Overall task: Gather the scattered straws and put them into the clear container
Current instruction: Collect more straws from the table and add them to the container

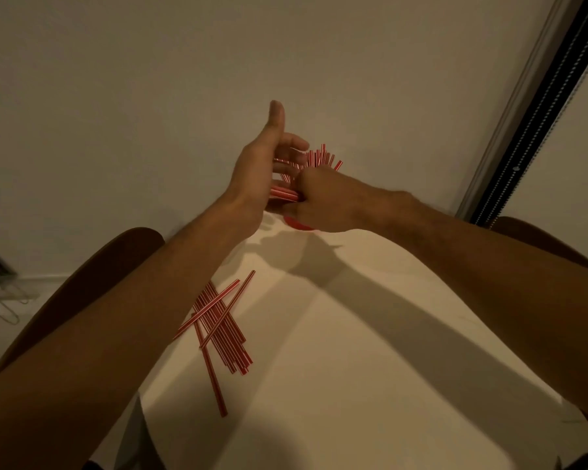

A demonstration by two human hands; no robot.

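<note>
At the far edge of the white table [370,351] both my hands meet around a bunch of red-and-white striped straws [319,157] that stands upright, its tips fanning out above my fingers. My right hand [323,201] is closed around the lower part of the bunch. My left hand [262,164] is spread, thumb up, its palm against the bunch's left side. The clear container is almost wholly hidden behind my hands; only a red base [297,224] shows beneath my right hand. A pile of several loose straws [223,327] lies on the table's left side.
A dark brown chair back [92,276] stands left of the table and another [537,239] at the right. A plain wall rises just behind the table. A window frame with a bead chain [537,106] runs up the right side.
</note>
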